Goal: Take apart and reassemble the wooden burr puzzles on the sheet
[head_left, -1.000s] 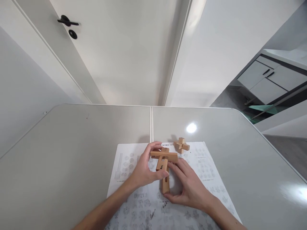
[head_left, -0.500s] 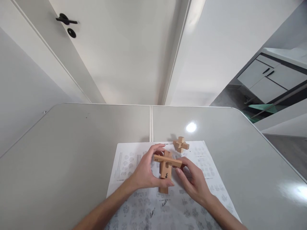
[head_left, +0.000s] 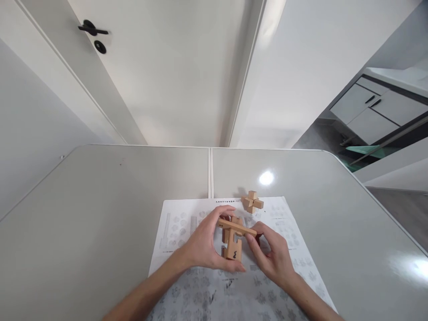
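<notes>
Thumb below and fingers above, my left hand [head_left: 205, 245] curls round a partly joined wooden burr puzzle [head_left: 234, 252]. A notched piece with a black ink mark faces up. Across its upper part lies a wooden stick [head_left: 236, 226], also marked in black at its left end. My right hand [head_left: 272, 252] pinches the right end of this stick between thumb and forefinger. The left fingertips are partly hidden behind the wood, and how the inner notches fit cannot be seen. Beneath both hands is a printed paper sheet [head_left: 177, 211].
A small cross-shaped wooden puzzle [head_left: 252, 203] stands at the sheet's top edge, beyond my right hand. The grey table [head_left: 100, 214] has a seam down its middle. A white door [head_left: 174, 76] is behind it, with a cabinet [head_left: 368, 102] far right.
The puzzle has tilted and come slightly nearer to me. The crosswise stick has shifted a little right and down, and a piece that jutted below my left thumb no longer shows there.
</notes>
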`<act>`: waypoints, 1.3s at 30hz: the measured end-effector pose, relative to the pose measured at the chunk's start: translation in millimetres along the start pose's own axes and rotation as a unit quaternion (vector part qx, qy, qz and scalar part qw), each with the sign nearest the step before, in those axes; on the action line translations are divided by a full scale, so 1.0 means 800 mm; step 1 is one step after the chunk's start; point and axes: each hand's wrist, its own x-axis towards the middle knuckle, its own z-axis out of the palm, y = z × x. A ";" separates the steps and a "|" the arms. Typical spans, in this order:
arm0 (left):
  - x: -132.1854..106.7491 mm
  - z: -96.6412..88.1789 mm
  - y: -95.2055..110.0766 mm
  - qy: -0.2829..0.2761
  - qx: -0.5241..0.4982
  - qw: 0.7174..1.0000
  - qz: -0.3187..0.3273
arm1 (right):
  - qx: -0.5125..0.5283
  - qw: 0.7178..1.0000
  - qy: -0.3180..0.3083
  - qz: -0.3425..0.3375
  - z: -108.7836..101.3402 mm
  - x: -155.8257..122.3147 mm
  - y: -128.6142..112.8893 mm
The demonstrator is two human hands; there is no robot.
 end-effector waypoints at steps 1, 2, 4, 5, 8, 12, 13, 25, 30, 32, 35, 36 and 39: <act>0.000 0.000 -0.001 -0.002 0.001 1.000 0.003 | -0.001 1.000 0.004 -0.004 0.000 0.000 -0.001; 0.000 0.000 -0.002 -0.004 0.002 1.000 0.006 | -0.003 1.000 0.008 -0.007 0.000 0.001 -0.001; 0.001 0.000 -0.002 -0.008 0.001 1.000 0.012 | -0.007 1.000 0.019 -0.006 0.000 0.002 -0.002; 0.001 0.000 -0.001 -0.010 -0.001 1.000 0.015 | -0.009 1.000 0.023 -0.001 -0.001 0.003 -0.002; 0.001 -0.001 0.002 -0.015 -0.006 1.000 0.023 | -0.007 0.999 0.029 0.024 -0.004 0.005 -0.002; 0.002 -0.001 0.005 -0.016 -0.008 0.999 0.033 | 0.009 0.999 0.029 0.043 -0.004 0.004 0.001; 0.002 -0.001 0.004 -0.013 -0.001 0.999 0.036 | 0.014 0.999 0.028 0.045 -0.003 0.004 0.002; 0.007 0.006 0.000 0.085 0.304 0.902 0.295 | 0.043 0.998 0.027 0.035 -0.002 0.000 0.000; 0.010 -0.007 0.014 0.050 0.336 0.886 0.315 | 0.019 0.999 0.033 0.037 -0.005 0.001 -0.010; 0.009 -0.015 0.026 0.019 0.355 0.876 0.325 | 0.017 0.999 0.039 0.029 -0.007 0.003 -0.018; 0.007 -0.026 0.046 -0.002 0.372 0.868 0.328 | 0.013 0.999 0.046 0.015 -0.011 0.008 -0.033; 0.006 -0.029 0.051 0.000 0.378 0.865 0.329 | 0.011 0.999 0.046 0.010 -0.012 0.009 -0.039; 0.004 -0.032 0.061 0.021 0.395 0.848 0.353 | 0.014 0.999 0.049 0.007 -0.013 0.011 -0.056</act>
